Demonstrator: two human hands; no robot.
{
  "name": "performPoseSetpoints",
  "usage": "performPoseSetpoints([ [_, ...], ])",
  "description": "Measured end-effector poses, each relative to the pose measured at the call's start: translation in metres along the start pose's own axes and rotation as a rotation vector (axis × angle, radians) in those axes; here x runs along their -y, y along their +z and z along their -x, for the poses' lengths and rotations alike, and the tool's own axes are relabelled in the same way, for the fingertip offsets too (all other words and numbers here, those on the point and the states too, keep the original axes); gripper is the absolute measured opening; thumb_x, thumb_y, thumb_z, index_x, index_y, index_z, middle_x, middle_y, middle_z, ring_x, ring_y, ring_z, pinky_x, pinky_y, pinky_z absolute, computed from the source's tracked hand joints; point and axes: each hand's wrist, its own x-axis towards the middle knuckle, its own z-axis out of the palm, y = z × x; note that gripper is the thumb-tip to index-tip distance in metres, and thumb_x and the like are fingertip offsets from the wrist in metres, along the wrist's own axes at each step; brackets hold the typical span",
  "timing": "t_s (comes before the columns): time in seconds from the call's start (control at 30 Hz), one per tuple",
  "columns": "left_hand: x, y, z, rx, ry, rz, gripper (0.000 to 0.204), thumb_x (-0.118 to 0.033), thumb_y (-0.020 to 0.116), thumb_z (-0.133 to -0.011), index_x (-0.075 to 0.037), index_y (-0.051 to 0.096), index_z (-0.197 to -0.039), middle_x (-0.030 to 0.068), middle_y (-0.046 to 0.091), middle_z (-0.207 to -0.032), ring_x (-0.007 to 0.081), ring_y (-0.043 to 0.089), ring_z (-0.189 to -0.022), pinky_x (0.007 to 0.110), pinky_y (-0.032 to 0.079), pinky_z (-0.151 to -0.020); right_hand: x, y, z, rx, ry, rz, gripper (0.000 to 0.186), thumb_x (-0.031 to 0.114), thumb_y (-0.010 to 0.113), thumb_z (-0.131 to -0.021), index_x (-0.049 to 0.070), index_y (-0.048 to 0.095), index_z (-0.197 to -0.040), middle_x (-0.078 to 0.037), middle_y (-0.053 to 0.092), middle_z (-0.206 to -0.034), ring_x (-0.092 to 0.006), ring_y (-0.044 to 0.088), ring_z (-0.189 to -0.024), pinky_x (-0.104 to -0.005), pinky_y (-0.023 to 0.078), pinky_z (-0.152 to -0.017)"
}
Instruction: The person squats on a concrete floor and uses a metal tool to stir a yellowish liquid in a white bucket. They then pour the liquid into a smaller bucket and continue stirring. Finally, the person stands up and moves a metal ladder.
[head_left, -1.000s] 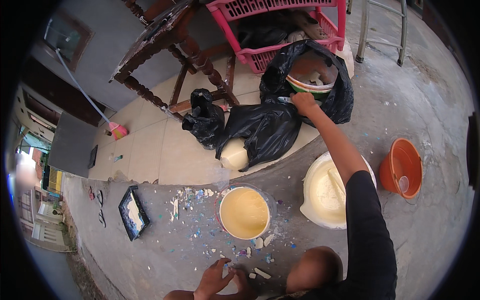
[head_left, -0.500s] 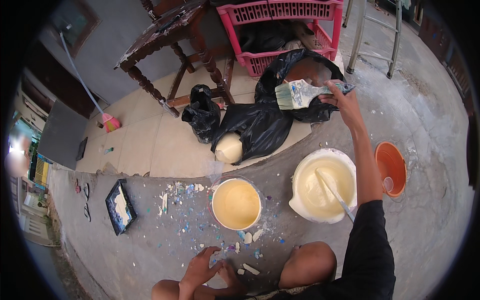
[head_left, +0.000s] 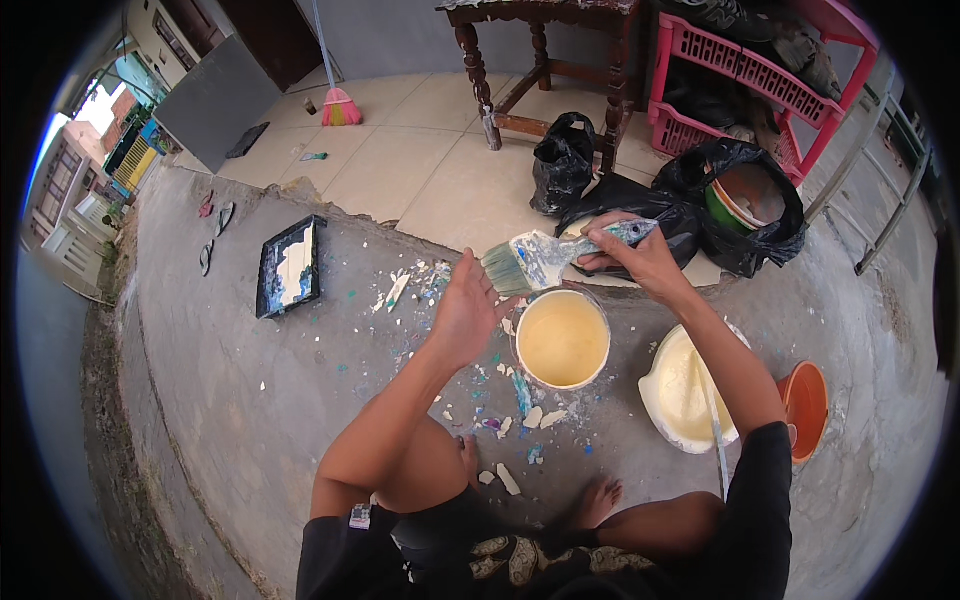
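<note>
My right hand point(head_left: 640, 262) is closed round the handle of a wide, paint-crusted paintbrush point(head_left: 540, 260), held level with its bristles pointing left. At the bristle tips is my left hand point(head_left: 466, 315), its fingers stretched out and its thumb apart below them; it seems to touch the bristles without gripping. Just below the brush stands a bucket of cream paint point(head_left: 563, 340). To the right, a white basin point(head_left: 690, 385) holds pale yellow paint and a stirring stick point(head_left: 716, 425), partly behind my right forearm.
An orange bucket point(head_left: 803, 410) stands beyond the basin. Paint flakes point(head_left: 535, 417) litter the concrete around the paint bucket. A black paint tray point(head_left: 265, 280) lies at left. Along the raised tiled step point(head_left: 400, 150) are black plastic bags point(head_left: 565, 165), a wooden table point(head_left: 545, 68), a pink rack point(head_left: 700, 60) and a broom point(head_left: 341, 108).
My right hand has brought the brush left and nearer, from above the black bags to above the paint bucket. My left hand has risen from beside my foot to the bristles. The view has turned.
</note>
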Motion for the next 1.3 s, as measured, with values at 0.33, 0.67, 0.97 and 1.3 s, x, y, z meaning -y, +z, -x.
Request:
performPoseSetpoints([
  [0.33,0.007,-0.021,-0.032,0.065,0.025,-0.123,0.083,-0.062,0.037,-0.087,-0.005,0.012,-0.142,0.0120,0.028,-0.142,0.0267,0.024,-0.133,0.044,0.011,-0.110,-0.072,0.048,0.051,0.151,-0.628,0.991,0.053,-0.005,0.065,-0.056,0.010,0.055,-0.105,-0.015,0.050,-0.114,-0.0327,0.057,-0.097,-0.0386,0.051,-0.071],
  [0.67,0.019,-0.011,-0.026,-0.015,-0.101,-0.070,0.060,-0.049,0.031,-0.094,-0.001,0.040,-0.128,0.0129,0.047,-0.131,0.0228,0.040,-0.124,0.039,0.023,-0.106,-0.042,0.010,0.043,-0.184,-0.071,-0.193,0.022,0.018,0.063,-0.087,-0.004,0.059,-0.093,-0.009,0.063,-0.080,-0.0142,0.065,-0.066,-0.0237,0.055,-0.059],
  [0.97,0.001,-0.014,-0.003,-0.225,0.094,-0.288,0.063,-0.041,0.038,-0.093,0.000,0.023,-0.139,0.0175,0.027,-0.143,0.0270,0.026,-0.132,0.042,0.022,-0.109,-0.074,-0.043,0.049,-0.127,0.120,0.495,0.020,0.018,0.064,-0.086,-0.001,0.064,-0.093,-0.006,0.064,-0.075,-0.0101,0.063,-0.068,-0.0236,0.053,-0.059],
  [1.3,-0.019,0.002,0.024,-0.263,0.330,-0.131,0.061,-0.032,0.038,-0.094,0.003,0.018,-0.139,0.0184,0.027,-0.141,0.0281,0.025,-0.133,0.043,0.023,-0.110,-0.117,-0.038,0.049,0.003,0.027,0.859,0.017,0.015,0.069,-0.076,0.006,0.068,-0.090,-0.012,0.057,-0.061,-0.0164,0.049,-0.048,-0.0315,0.038,-0.048],
])
